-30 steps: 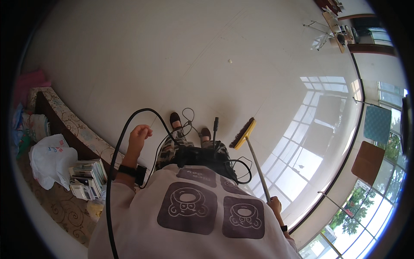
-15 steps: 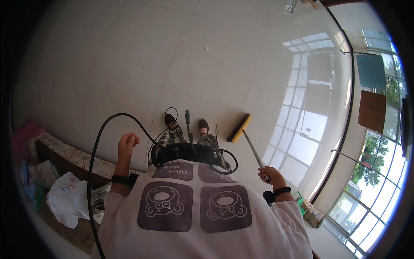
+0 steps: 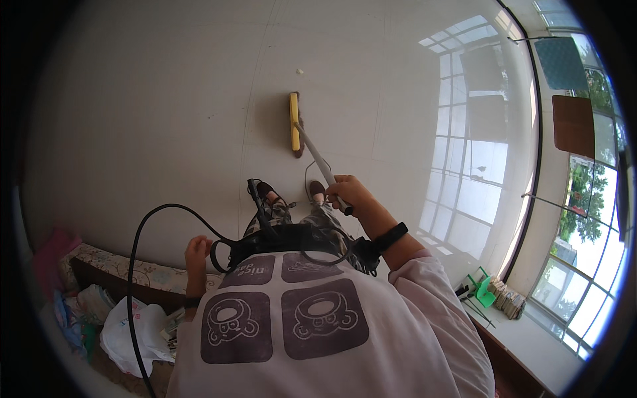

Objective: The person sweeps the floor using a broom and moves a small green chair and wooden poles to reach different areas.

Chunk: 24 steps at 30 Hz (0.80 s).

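My right hand [image 3: 352,194] is closed round the upper end of the grey handle of a broom [image 3: 294,125]. Its yellow head with dark brown bristles lies on the pale floor ahead of my feet. Just beyond the head is a small whitish bit [image 3: 299,71] on the floor. My left hand [image 3: 198,251] hangs at my left side with its fingers curled in, and I see nothing in it. A black cable [image 3: 142,229] loops beside that hand, from the black pouch [image 3: 292,239] at my waist.
On my left stands a patterned couch [image 3: 126,268] with a white plastic bag [image 3: 136,335] and other bundled items on it. A green dustpan [image 3: 484,292] and a stack of papers [image 3: 507,298] lie by the wall at lower right. Windows [image 3: 564,278] line the right side.
The broom has swung from beside my right foot to the left and farther out across the floor. My right hand moved inward and forward with it; my left hand dropped slightly.
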Each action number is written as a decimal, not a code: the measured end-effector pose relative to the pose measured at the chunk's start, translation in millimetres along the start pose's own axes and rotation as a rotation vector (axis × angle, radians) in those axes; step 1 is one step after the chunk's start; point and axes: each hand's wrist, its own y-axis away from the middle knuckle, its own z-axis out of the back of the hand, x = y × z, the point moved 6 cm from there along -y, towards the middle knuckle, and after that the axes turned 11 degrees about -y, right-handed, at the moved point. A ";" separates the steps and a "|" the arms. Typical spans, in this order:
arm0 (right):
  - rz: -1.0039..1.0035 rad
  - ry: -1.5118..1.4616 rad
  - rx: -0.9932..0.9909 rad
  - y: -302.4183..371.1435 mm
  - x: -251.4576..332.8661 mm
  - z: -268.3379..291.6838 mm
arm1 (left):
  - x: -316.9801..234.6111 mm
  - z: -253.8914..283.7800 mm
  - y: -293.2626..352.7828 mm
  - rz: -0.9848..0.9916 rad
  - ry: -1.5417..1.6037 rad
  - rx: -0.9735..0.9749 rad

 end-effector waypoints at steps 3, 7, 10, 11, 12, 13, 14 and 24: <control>0.046 -0.298 0.066 19.4 8.0 -15.7 | -14.1 7.8 -15.2 -0.045 -0.021 0.040; 0.201 -0.239 0.187 62.4 -19.2 -11.7 | -33.8 17.9 -36.3 -0.056 -0.047 0.046; 0.230 -0.249 0.051 84.5 -42.2 9.1 | -48.5 10.6 -50.3 -0.034 -0.085 0.146; 0.226 -0.213 0.002 90.9 -50.5 17.4 | -56.9 7.2 -55.6 -0.076 -0.090 0.138; 0.289 -0.251 0.005 99.1 -56.8 21.6 | -59.7 0.7 -60.7 -0.032 -0.120 0.187; 0.225 -0.191 -0.064 105.6 -70.7 28.5 | -67.5 -4.9 -65.2 -0.084 -0.137 0.229; 0.201 -0.208 -0.124 111.9 -83.2 35.0 | -78.0 -10.7 -69.8 -0.167 -0.148 0.231; -0.052 -0.499 -0.571 183.1 -222.8 114.3 | -108.1 -35.2 -77.0 -0.164 -0.271 0.304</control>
